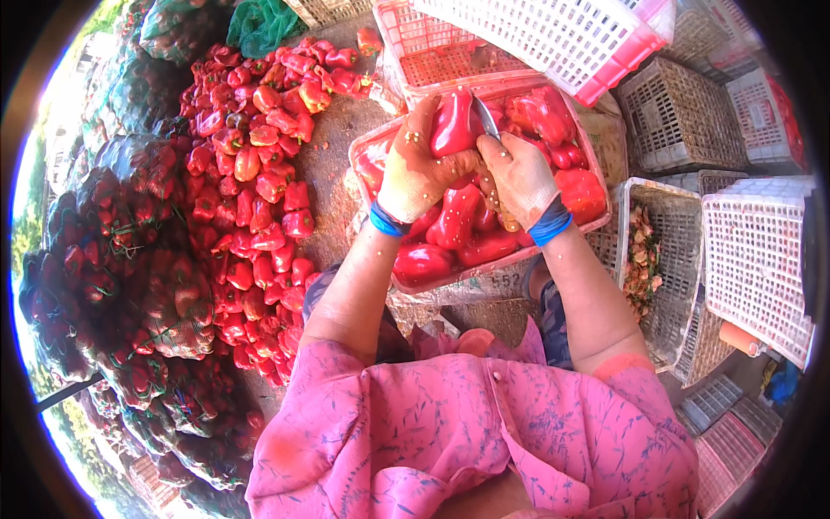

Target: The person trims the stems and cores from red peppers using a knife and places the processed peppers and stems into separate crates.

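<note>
Both my hands wear whitish work gloves, stained brown at the fingers and dotted with pale seeds, with blue bands at the wrists. My left hand [411, 176] is closed around a red bell pepper [452, 126]. In my right hand [522, 179] is a small knife [486, 118], its blade pointing away from me beside the pepper; its handle is hidden in the glove. Both hands are close together above a pale pink-rimmed crate [594, 152]. Glossy red peppers [456, 221] fill that crate, some of them with seeds on them.
A long heap of red peppers [259, 229] covers the floor on the left, with full mesh sacks [108, 251] stacked beyond it. A tilted white-and-pink crate [553, 39] overhangs the far side. At right, a crate holds pepper scraps [641, 259], beside stacked white crates [756, 251].
</note>
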`<state>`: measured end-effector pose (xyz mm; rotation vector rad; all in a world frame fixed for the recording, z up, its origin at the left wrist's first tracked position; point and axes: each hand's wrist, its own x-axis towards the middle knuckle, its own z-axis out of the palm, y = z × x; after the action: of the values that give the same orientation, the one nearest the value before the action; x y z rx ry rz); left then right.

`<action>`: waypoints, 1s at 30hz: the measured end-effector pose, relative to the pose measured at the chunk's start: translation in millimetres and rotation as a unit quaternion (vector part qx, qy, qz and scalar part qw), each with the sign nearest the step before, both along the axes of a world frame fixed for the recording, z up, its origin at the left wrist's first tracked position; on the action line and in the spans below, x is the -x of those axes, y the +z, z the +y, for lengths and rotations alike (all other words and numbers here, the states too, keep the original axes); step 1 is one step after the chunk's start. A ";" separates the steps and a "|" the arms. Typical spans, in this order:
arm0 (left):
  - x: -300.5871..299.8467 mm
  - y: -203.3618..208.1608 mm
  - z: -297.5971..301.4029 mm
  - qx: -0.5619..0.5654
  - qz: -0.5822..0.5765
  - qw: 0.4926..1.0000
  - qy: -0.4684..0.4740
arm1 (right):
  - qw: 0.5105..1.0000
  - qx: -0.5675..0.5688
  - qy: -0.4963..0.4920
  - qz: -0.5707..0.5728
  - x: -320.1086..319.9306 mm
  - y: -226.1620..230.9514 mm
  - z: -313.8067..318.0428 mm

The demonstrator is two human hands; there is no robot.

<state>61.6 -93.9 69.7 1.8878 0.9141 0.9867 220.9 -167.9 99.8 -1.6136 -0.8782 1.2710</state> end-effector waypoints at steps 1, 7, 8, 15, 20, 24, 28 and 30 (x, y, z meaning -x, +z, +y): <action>-1.3 -3.2 0.2 -0.014 -0.015 1.000 0.008 | 0.999 -0.020 0.023 -0.034 -1.6 -17.1 0.4; -4.0 16.3 5.7 0.256 -0.302 0.914 0.085 | 0.979 -0.031 0.081 -0.183 20.1 -41.9 -16.0; -7.8 15.3 2.6 0.281 -0.341 0.892 0.094 | 0.968 -0.051 0.083 -0.233 21.9 -40.9 -15.2; -7.5 -3.8 5.3 0.528 -0.445 0.717 0.102 | 0.905 -0.156 0.041 -0.393 19.5 -35.3 -16.9; -1.5 -1.0 8.9 0.535 -0.466 0.703 0.047 | 0.910 -0.164 0.071 -0.373 6.8 -21.8 -23.0; 8.1 -24.1 27.6 0.558 -0.522 0.645 0.028 | 0.953 -0.202 -0.027 -0.224 -1.6 -19.0 -28.7; -5.2 -7.4 2.9 0.503 -0.455 0.732 -0.064 | 0.973 -0.185 -0.085 0.106 -8.9 -14.4 -5.7; -17.0 -0.8 -12.4 0.503 -0.445 0.736 -0.088 | 0.991 -0.073 -0.009 0.108 -7.9 -5.1 -5.3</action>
<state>78.6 -106.3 68.9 0.4326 0.4572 0.8425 228.8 -173.1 94.6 -1.3380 -0.7995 1.3091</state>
